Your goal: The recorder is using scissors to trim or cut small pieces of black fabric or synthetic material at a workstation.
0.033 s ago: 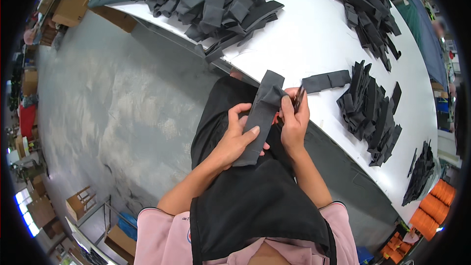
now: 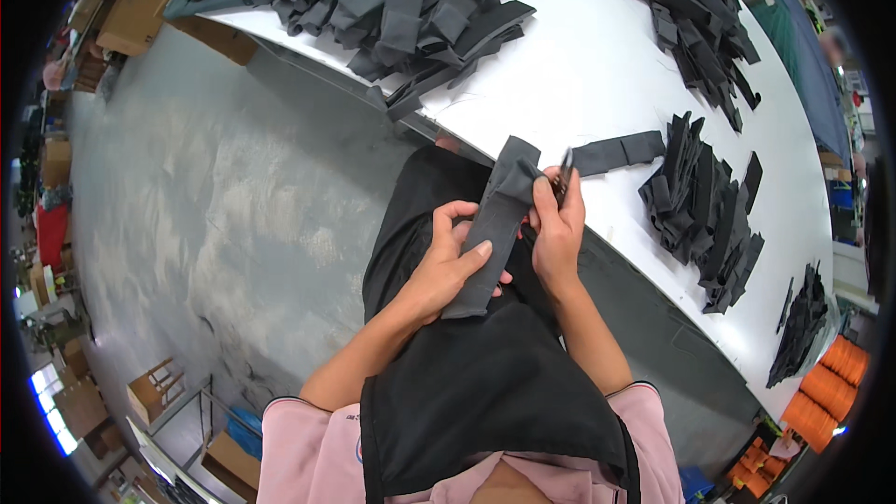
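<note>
A dark grey fabric strip (image 2: 492, 247) with a folded flap near its upper end lies slantwise over my lap. My left hand (image 2: 448, 266) grips its lower part, thumb on top and fingers beneath. My right hand (image 2: 558, 233) pinches the edge of the flap between thumb and finger. The same hand also holds a small dark pointed tool (image 2: 564, 174), which looks like thread snips; its lower part is hidden by the fingers. Just beyond that hand, another grey strip (image 2: 618, 153) lies flat on the white table (image 2: 551, 65).
Heaps of similar strips lie at the far left (image 2: 401, 9), far right (image 2: 700, 28) and near right (image 2: 705, 210) of the table. A smaller dark pile (image 2: 801, 327) sits by its right end, beside orange spools (image 2: 826, 392). Cardboard boxes (image 2: 135, 11) stand on the left.
The dark tool in my right hand has tilted slightly, its tip now higher and a little further left. My right fingers have shifted slightly left; the left hand keeps its grip.
</note>
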Demonstrator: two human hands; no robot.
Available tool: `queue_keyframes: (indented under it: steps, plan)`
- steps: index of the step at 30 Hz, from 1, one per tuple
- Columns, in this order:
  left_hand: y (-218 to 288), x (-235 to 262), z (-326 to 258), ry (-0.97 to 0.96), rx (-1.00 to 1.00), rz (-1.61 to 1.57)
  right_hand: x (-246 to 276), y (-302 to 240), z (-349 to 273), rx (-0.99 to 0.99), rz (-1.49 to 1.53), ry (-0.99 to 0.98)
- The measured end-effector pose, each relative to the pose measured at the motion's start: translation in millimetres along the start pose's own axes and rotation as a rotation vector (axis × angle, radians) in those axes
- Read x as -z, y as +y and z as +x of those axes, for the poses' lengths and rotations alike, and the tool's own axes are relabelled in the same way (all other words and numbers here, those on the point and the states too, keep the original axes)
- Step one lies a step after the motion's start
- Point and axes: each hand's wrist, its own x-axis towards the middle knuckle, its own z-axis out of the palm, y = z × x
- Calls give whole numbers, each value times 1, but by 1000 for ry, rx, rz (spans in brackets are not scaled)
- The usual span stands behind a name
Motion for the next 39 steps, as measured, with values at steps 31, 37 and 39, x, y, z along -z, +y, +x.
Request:
queue_keyframes:
  steps: [31,37,39]
  plan:
    - [9,25,24,-65,-664,773,38,-33,-47,379,-901,-122]
    - [7,23,23,-124,-629,721,35,-30,-42,332,-761,-128]
    - [6,23,23,-127,-629,709,36,-27,-42,344,-775,-123]
